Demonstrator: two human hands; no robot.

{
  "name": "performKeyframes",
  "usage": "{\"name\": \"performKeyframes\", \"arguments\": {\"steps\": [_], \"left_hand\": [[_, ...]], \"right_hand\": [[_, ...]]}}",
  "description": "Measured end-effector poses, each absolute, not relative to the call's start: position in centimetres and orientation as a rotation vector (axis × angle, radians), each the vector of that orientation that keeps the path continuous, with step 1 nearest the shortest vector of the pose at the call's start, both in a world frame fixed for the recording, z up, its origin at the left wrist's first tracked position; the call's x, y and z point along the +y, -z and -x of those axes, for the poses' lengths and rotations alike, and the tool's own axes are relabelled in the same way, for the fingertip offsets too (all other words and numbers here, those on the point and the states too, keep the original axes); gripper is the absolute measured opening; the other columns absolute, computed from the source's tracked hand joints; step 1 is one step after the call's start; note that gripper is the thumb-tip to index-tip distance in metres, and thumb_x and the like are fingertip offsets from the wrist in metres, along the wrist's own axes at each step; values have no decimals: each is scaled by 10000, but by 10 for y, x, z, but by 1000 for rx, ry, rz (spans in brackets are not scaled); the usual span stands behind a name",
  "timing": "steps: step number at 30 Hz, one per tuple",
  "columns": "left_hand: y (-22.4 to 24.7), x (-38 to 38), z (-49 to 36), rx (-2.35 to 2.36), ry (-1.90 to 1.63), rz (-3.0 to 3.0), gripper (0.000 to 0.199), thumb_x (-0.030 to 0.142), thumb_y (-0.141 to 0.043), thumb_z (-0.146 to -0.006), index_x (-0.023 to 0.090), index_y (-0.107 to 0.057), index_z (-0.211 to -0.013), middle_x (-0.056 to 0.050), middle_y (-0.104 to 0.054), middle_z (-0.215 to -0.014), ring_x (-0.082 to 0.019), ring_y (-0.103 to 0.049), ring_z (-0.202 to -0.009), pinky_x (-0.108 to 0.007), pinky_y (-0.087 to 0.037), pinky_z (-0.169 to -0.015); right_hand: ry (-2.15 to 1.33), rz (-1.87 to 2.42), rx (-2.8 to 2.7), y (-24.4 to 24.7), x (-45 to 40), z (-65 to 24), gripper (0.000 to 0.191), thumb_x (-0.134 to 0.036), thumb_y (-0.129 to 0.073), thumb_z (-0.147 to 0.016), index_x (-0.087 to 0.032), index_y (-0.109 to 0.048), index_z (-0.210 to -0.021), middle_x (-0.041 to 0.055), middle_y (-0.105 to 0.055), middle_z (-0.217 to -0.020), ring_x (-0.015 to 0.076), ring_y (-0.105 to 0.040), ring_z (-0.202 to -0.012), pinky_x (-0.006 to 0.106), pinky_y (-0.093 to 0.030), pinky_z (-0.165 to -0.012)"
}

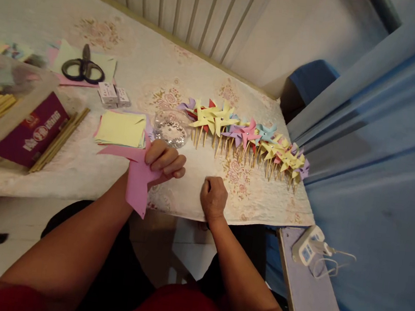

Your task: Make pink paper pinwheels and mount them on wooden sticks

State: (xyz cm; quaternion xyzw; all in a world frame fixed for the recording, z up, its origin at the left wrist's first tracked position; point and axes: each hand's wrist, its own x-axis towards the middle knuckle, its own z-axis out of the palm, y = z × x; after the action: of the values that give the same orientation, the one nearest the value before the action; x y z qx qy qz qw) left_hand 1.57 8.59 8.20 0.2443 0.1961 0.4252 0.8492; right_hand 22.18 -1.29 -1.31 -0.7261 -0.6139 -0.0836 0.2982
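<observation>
My left hand (165,160), fingers closed, grips a pink paper pinwheel (138,183) above the table's front edge. Its cut blades spread to the left and downward. To the right, my right hand (214,196) rests as a fist at the tablecloth's edge; whatever it may hold is hidden. Just behind my left hand lie a stack of coloured paper squares (121,129), yellow on top, and a clear bag of small shiny metal pieces (171,131). Finished paper pinwheels (249,132) on thin sticks lie in a long row beyond my right hand.
Black-handled scissors (84,68) lie on paper sheets, beside two small boxes (113,95). At left stands a bag (34,130) with several sticks (61,140). A power strip (309,245) sits on a low stool (311,295) by the blue curtain (381,193).
</observation>
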Motion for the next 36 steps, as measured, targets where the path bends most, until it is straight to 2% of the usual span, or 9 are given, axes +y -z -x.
{"name": "performKeyframes", "arguments": {"steps": [7, 17, 22, 30, 36], "left_hand": [[-84, 78, -9, 469, -976, -554, 572, 687, -581, -809, 235, -380, -522, 7, -100, -465, -166, -310, -530, -307, -397, -536], [-89, 75, -10, 542, -1111, -585, 430, 667, -539, -835, 275, -547, -657, -11, -310, -468, -184, -447, -578, -318, -420, -572], [-90, 70, -5, 559, -990, -652, 411, 642, -524, -860, 275, -594, -689, -21, -367, -473, -192, -504, -603, -316, -422, -560], [-101, 67, -11, 543, -1348, -596, 431, 592, -440, -933, 273, -575, -675, 19, -344, -411, -140, -431, -434, -257, -364, -434], [-108, 68, -16, 399, -1445, -550, 406, 535, -444, -955, 273, -543, -661, 44, -299, -380, -121, -329, -360, -246, -342, -403]], "right_hand": [[232, 1902, -1651, 14, -13, -223, 211, -144, -464, -942, -196, -629, -822, 47, -592, -791, 182, -533, -777, 298, -409, -701], [244, 1911, -1664, 12, -15, -221, 208, -126, -469, -941, -197, -616, -811, 50, -591, -795, 187, -526, -764, 307, -384, -679], [234, 1917, -1652, 13, -14, -221, 195, -131, -481, -937, -195, -616, -812, 50, -590, -796, 185, -521, -756, 307, -372, -671], [216, 1961, -1656, 14, -15, -221, 188, -122, -483, -928, -188, -620, -817, 48, -588, -803, 184, -514, -753, 310, -352, -669], [233, 1955, -1666, 15, -15, -221, 180, -130, -487, -938, -185, -614, -822, 48, -588, -806, 184, -524, -762, 309, -355, -680]]}}
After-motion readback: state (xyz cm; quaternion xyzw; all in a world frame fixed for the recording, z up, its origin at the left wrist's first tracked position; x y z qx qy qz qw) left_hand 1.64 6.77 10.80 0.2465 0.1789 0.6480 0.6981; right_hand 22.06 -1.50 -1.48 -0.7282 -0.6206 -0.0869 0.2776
